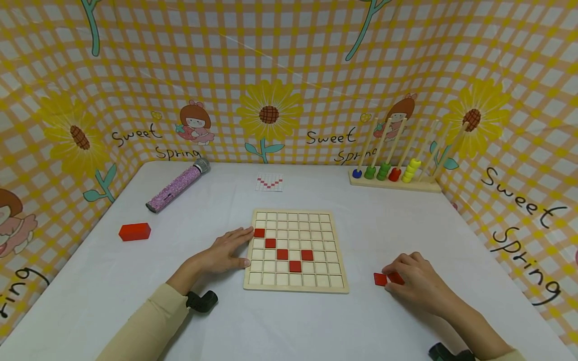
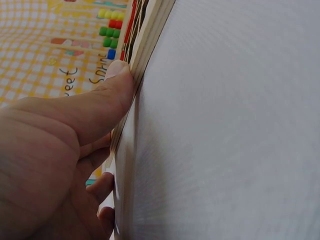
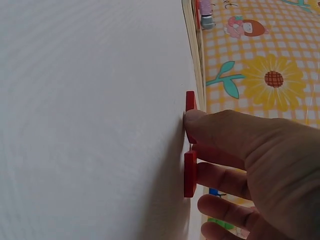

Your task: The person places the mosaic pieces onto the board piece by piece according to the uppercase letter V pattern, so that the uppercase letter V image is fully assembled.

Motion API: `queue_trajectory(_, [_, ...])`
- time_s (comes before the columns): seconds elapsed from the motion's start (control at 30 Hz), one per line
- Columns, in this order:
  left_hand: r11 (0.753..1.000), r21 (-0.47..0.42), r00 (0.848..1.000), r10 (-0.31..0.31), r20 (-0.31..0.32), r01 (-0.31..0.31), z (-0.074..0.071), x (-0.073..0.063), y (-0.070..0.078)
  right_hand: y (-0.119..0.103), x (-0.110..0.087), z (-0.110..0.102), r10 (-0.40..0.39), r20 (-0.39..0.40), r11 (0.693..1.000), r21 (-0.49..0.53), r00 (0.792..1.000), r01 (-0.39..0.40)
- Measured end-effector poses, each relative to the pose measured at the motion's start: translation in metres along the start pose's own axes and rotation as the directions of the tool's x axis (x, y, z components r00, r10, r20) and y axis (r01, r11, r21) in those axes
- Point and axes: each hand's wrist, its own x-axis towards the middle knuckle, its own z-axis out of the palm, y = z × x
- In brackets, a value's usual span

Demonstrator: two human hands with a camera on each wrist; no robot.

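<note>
A wooden grid board (image 1: 295, 289) lies flat, with several red square tiles (image 1: 295, 266) in its cells. Straight fingers of my left hand (image 1: 221, 253) rest along the board's left edge, and the thumb (image 2: 120, 82) touches the rim. To the right of the board, my right hand (image 1: 417, 283) pinches a red tile (image 1: 380, 279) between thumb and index finger, down at the table. Partly hidden under that hand is a second red tile (image 1: 396, 278), which stands beside the first in the right wrist view.
A small pattern card (image 1: 269, 182) lies behind the board. A glittery purple microphone (image 1: 176, 188) and a red block (image 1: 135, 231) are on the left. At the back right stands a peg rack (image 1: 393, 185) with coloured beads. Patterned cloth walls enclose the white table.
</note>
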Motion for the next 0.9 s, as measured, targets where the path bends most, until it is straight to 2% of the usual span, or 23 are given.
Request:
queue_trajectory(0.53, [1.000, -0.003, 1.000, 0.000, 0.003, 0.000, -0.001, 0.000, 0.000, 0.002, 0.001, 0.003, -0.045, -0.034, 0.999, -0.011, 0.998, 0.044])
queue_trajectory(0.73, [1.000, -0.010, 1.000, 0.009, 0.001, -0.009, -0.002, -0.001, 0.000, -0.002, 0.004, 0.002, -0.083, -0.070, 0.997, -0.002, 0.994, 0.083])
queue_trajectory(0.9, [1.000, -0.010, 1.000, 0.001, 0.004, -0.001, -0.001, 0.000, -0.001, -0.010, 0.010, 0.001, -0.068, -0.052, 0.998, 0.010, 0.996, 0.069])
